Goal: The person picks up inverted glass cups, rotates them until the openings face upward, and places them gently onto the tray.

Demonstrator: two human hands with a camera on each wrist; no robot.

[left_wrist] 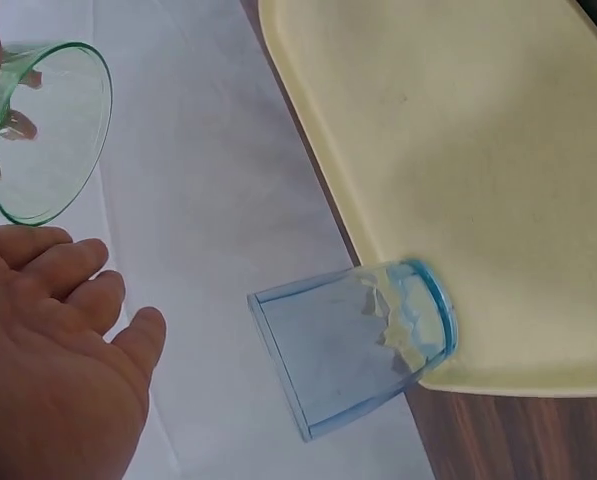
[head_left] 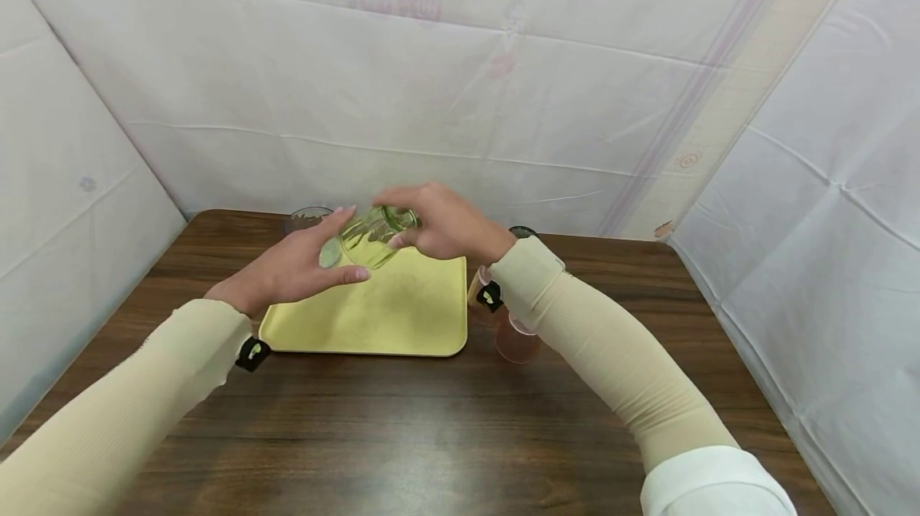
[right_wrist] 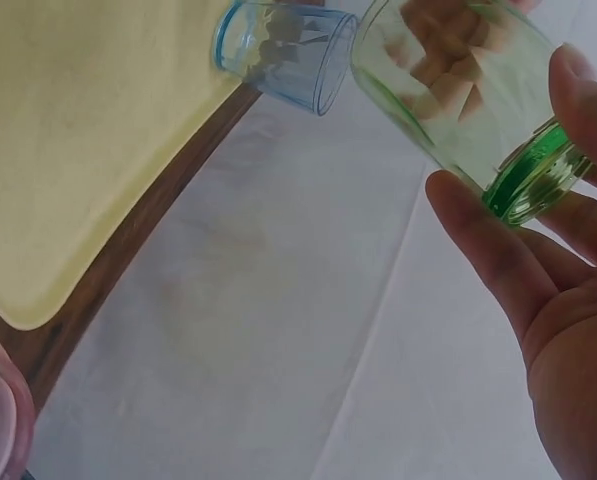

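Green glass catches the eye first: a clear green tumbler is held on its side in mid-air at the centre of the head view, above the far edge of the yellow tray. The right hand grips it by the base, thumb and fingers curled round the thick bottom. The left hand sits just beside the rim, fingers straight and spread, holding nothing. A blue tumbler stands by the tray's far corner, low in the left wrist view. A pink cup stands on the wooden table right of the tray, partly behind the right sleeve.
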